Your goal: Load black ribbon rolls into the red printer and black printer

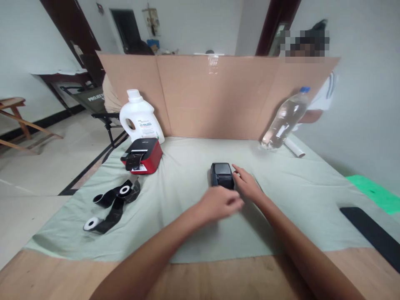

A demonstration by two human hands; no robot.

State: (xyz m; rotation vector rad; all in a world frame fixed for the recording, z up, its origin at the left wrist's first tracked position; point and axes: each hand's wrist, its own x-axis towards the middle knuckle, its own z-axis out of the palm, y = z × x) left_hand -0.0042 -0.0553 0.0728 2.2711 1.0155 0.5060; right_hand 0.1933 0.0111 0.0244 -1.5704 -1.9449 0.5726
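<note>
**While the right hand (pixel 248 185) touches the device (pixel 221 175)**

The black device sits mid-cloth (pixel 187 233) — the right hand lies open, fingers against its right side. The left hand (pixel 218 204), just before it, is blurred; open or closed, I cannot tell. Far left stands a capped white jug (pixel 140 114), contents hidden. A bottle (pixel 286 118) leans on the cardboard (pixel 212 96) — clear liquid inside.

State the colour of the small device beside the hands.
The small device is black; head view.

White walls (pixel 359 104), pale floor (pixel 37 166), wooden bench (pixel 15 112), folding chair (pixel 96 104), dark door frame (pixel 62 25)
</note>
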